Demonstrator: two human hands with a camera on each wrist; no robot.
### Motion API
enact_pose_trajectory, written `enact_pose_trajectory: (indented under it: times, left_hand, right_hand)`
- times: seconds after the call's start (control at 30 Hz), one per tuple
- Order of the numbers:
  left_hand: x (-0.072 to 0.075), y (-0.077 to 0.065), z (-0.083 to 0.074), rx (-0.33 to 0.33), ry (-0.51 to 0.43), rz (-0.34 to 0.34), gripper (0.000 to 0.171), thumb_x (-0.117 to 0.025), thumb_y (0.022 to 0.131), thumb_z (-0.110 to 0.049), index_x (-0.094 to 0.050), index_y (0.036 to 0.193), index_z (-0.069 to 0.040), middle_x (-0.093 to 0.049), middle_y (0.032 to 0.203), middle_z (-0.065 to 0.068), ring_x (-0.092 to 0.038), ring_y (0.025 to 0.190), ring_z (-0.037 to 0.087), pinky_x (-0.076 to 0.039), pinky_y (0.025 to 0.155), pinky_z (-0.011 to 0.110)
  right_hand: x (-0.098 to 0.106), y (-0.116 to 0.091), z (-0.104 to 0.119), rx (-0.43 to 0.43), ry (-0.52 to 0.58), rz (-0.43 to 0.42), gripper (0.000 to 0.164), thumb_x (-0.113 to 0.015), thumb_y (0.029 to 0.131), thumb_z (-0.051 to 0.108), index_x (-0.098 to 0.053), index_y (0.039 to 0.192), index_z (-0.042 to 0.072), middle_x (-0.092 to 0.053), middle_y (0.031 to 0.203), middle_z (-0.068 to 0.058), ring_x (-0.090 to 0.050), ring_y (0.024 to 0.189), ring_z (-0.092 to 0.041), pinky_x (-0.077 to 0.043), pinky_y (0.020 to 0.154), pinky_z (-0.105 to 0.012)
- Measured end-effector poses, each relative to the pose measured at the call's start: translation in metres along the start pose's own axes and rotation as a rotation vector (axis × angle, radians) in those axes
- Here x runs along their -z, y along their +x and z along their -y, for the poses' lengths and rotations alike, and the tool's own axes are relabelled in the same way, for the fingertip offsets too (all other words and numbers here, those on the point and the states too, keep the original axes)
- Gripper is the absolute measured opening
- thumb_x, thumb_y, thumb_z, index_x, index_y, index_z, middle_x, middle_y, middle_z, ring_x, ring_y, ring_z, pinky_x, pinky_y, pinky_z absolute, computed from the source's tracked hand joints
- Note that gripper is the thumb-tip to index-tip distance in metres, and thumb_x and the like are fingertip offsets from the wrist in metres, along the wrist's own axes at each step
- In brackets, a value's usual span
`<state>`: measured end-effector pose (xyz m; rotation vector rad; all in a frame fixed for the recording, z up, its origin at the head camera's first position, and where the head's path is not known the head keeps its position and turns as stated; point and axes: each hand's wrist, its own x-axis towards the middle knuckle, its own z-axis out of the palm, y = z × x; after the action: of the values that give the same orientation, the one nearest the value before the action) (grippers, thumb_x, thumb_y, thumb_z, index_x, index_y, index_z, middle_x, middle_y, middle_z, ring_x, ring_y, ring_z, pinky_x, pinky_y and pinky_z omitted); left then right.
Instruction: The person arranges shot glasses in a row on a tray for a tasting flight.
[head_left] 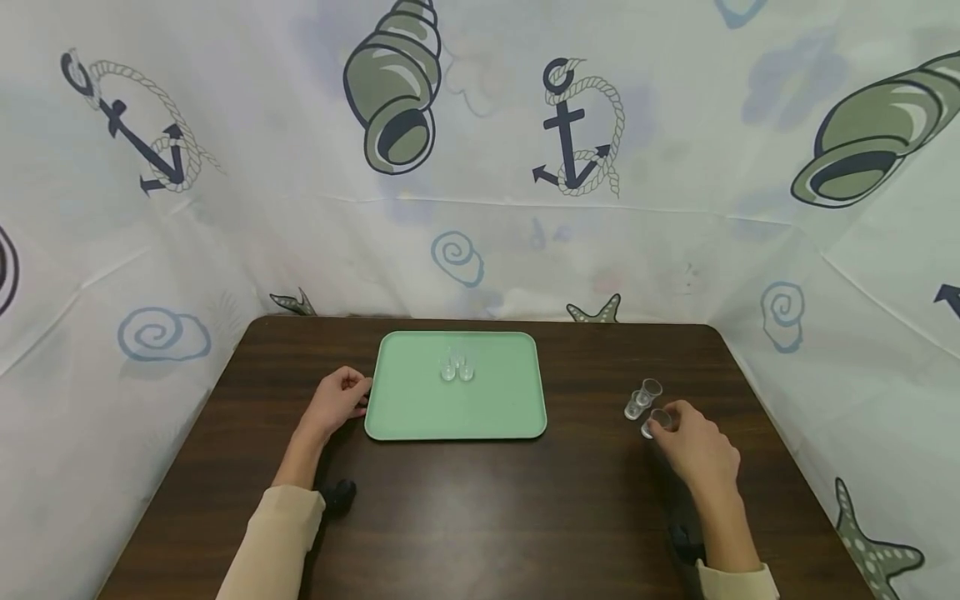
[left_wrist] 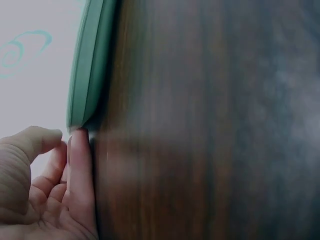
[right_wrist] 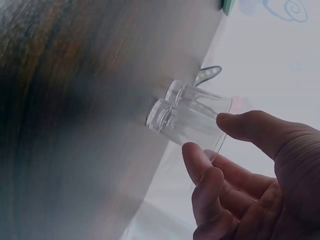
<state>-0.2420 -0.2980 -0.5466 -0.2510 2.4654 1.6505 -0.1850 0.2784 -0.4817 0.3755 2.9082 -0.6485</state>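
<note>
My right hand (head_left: 697, 446) pinches the rim of a clear shot glass (right_wrist: 192, 125) between thumb and fingers, at the right side of the table. Close behind that one, two more shot glasses (head_left: 633, 406) stand side by side. My left hand (head_left: 339, 400) is at the left edge of the green tray (head_left: 450, 417). One straight finger (left_wrist: 80, 170) meets the tray's corner in the left wrist view, while the thumb stays apart from the rim. On the tray, toward its back, small clear glasses (head_left: 466, 372) are grouped together.
The dark wooden table (head_left: 465, 517) has rounded back corners. Behind it and at both sides hangs a white cloth (head_left: 495, 242) printed with anchors and shells. A black wrist device (head_left: 340, 497) sits by the left sleeve.
</note>
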Motion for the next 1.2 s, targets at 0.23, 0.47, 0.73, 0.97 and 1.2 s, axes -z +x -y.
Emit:
enact_pose_trajectory:
  times: [0.23, 0.47, 0.73, 0.97, 1.2]
  left_hand:
    - [0.003, 0.001, 0.0, -0.003, -0.001, 0.038, 0.032, -0.061, 0.112, -0.024, -0.062, 0.129, 0.003, -0.064, 0.104, 0.009, -0.066, 0.093, 0.019, -0.064, 0.081, 0.026]
    - [0.001, -0.001, 0.001, -0.007, -0.016, 0.035, 0.032, -0.063, 0.111, -0.023, -0.062, 0.128, 0.004, -0.064, 0.103, 0.009, -0.066, 0.091, 0.018, -0.065, 0.081, 0.028]
    - [0.008, 0.001, -0.003, 0.008, 0.013, 0.11, 0.036, -0.061, 0.112, -0.025, -0.058, 0.134, 0.004, -0.063, 0.113, 0.014, -0.067, 0.102, 0.021, -0.066, 0.089, 0.036]
    - [0.01, 0.001, -0.005, 0.015, 0.032, 0.147, 0.038, -0.062, 0.112, -0.023, -0.055, 0.138, 0.005, -0.061, 0.12, 0.017, -0.068, 0.111, 0.027, -0.065, 0.095, 0.041]
    - [0.011, 0.002, -0.006, 0.017, 0.022, 0.159, 0.039, -0.059, 0.113, -0.019, -0.053, 0.141, 0.008, -0.059, 0.123, 0.022, -0.066, 0.114, 0.032, -0.066, 0.093, 0.041]
  right_hand:
    - [-0.001, -0.003, 0.003, 0.02, -0.013, 0.006, 0.059, -0.063, 0.103, 0.048, -0.06, 0.145, 0.006, -0.075, 0.127, -0.021, -0.071, 0.086, -0.034, -0.051, 0.067, -0.051]
    - [-0.009, -0.011, 0.019, 0.054, 0.029, 0.007, 0.059, -0.064, 0.103, 0.047, -0.062, 0.146, 0.006, -0.074, 0.111, -0.015, -0.06, 0.075, -0.025, -0.043, 0.056, -0.039]
    - [-0.014, -0.014, 0.042, 0.108, 0.078, -0.041, 0.055, -0.065, 0.103, 0.048, -0.065, 0.143, 0.01, -0.075, 0.107, -0.01, -0.062, 0.073, -0.023, -0.043, 0.055, -0.036]
    - [-0.018, -0.015, 0.071, 0.17, 0.134, -0.066, 0.049, -0.066, 0.103, 0.045, -0.067, 0.14, 0.012, -0.07, 0.098, -0.003, -0.056, 0.068, -0.02, -0.039, 0.055, -0.034]
    - [-0.034, -0.015, 0.101, 0.23, 0.171, -0.078, 0.044, -0.069, 0.103, 0.044, -0.071, 0.135, 0.015, -0.071, 0.097, -0.001, -0.058, 0.072, -0.018, -0.04, 0.059, -0.033]
